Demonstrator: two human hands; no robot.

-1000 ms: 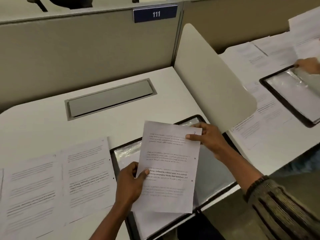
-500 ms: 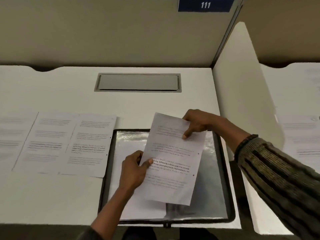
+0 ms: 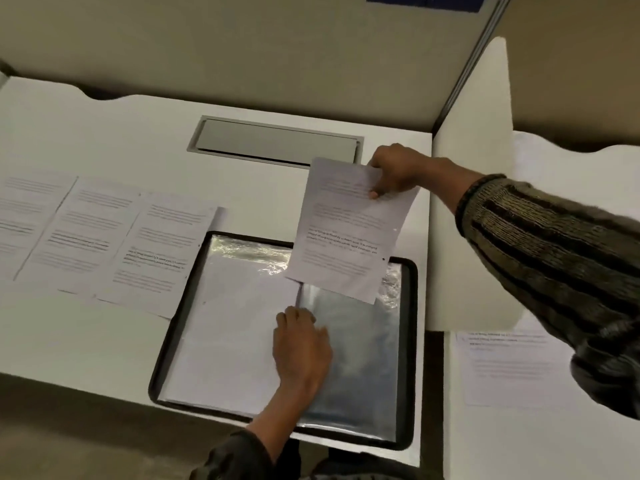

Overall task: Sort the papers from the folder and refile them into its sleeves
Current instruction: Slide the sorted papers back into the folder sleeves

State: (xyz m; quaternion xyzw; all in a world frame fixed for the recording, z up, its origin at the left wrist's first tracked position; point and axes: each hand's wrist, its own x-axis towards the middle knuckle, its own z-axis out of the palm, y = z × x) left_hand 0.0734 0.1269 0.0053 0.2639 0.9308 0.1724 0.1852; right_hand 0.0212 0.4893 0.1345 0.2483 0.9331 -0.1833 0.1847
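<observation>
The left hand had moved from the sheet to the folder sleeve, grip unclear. The right hand fingers pinched the sheet, probably for inserting.

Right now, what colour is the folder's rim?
Black; the folder shows it best in the head view.

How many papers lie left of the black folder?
3 white printed sheets: far-left one, middle one, right one beside the black plastic folder. More may hide underneath.

sign cropped, sheet text blurred
</observation>
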